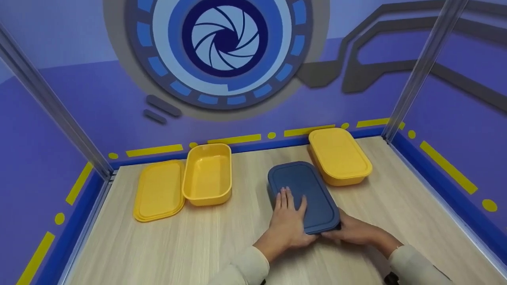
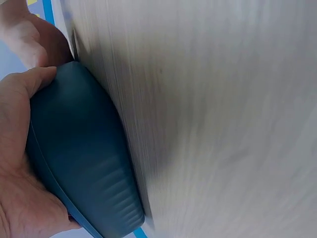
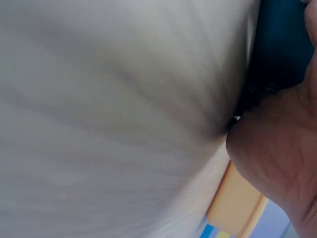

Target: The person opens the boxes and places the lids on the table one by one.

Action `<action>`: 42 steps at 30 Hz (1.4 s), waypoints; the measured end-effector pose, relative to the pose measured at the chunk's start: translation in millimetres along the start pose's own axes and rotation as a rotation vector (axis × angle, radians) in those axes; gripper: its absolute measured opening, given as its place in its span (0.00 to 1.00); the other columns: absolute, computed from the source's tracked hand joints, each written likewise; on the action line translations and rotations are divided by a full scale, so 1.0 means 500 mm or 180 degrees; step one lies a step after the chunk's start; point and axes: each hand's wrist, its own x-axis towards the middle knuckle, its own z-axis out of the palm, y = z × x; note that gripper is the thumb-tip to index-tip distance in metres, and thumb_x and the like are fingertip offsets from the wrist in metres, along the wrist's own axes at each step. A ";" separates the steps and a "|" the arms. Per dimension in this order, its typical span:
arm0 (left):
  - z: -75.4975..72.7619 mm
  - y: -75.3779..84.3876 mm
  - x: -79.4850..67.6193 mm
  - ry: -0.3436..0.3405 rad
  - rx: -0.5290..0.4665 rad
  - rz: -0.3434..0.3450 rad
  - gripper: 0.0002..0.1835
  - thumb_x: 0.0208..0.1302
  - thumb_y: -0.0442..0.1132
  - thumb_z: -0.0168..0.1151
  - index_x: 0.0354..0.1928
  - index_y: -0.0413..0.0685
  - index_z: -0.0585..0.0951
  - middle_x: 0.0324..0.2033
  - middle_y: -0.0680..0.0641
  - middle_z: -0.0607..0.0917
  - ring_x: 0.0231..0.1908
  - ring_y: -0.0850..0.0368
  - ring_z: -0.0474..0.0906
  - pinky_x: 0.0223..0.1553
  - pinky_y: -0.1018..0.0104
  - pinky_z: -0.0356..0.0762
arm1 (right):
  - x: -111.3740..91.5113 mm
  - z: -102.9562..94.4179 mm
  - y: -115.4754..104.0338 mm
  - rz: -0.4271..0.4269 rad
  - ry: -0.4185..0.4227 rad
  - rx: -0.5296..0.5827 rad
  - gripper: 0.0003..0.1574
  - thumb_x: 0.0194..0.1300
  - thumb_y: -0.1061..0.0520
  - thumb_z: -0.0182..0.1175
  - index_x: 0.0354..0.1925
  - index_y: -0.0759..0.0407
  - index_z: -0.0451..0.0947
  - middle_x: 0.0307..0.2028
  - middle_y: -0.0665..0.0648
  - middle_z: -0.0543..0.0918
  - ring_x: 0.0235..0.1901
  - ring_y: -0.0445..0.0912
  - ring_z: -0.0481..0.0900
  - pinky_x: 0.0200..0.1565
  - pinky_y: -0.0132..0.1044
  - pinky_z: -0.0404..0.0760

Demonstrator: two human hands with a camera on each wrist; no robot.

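A dark blue lidded container (image 1: 303, 190) sits on the table between both hands. Across its lid my left hand (image 1: 287, 225) lies with straight, spread fingers, its thumb at the near edge. In the left wrist view, that thumb (image 2: 42, 78) touches the end of the blue container (image 2: 84, 144). My right hand (image 1: 354, 229) grips the near right corner, thumb on the near end; its other fingers are mostly hidden behind the container. The right wrist view shows the right hand (image 3: 282, 148) against the container's dark side (image 3: 282, 44).
A yellow lidded container (image 1: 340, 154) stands behind and right of the blue one. On the left are an uncovered yellow container (image 1: 208, 174) and, beside it, flat yellow lids (image 1: 160, 190), apparently stacked. Purple walls (image 1: 79, 99) border the wooden table (image 1: 206, 245) at the back and sides.
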 end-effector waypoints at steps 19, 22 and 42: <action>-0.005 0.006 0.005 -0.0098 0.0037 0.0004 0.61 0.49 0.81 0.54 0.80 0.61 0.47 0.78 0.32 0.44 0.78 0.33 0.38 0.78 0.46 0.41 | -0.002 -0.013 0.011 -0.0001 -0.0160 0.0677 0.64 0.63 0.47 0.68 0.80 0.49 0.35 0.80 0.60 0.42 0.79 0.57 0.42 0.74 0.63 0.40; -0.011 0.010 0.006 -0.0169 0.0037 -0.0005 0.62 0.48 0.79 0.58 0.80 0.59 0.47 0.78 0.32 0.45 0.78 0.31 0.39 0.78 0.44 0.41 | -0.002 -0.013 0.010 -0.0006 -0.0159 0.0674 0.64 0.63 0.47 0.68 0.80 0.49 0.35 0.80 0.61 0.42 0.79 0.58 0.41 0.74 0.63 0.40; -0.026 0.024 0.004 -0.0321 -0.0107 -0.0138 0.56 0.49 0.83 0.54 0.78 0.76 0.45 0.79 0.38 0.46 0.77 0.29 0.42 0.64 0.27 0.62 | -0.005 -0.010 0.012 -0.0049 -0.0095 0.0724 0.64 0.63 0.48 0.68 0.80 0.52 0.36 0.80 0.64 0.43 0.79 0.61 0.41 0.73 0.64 0.42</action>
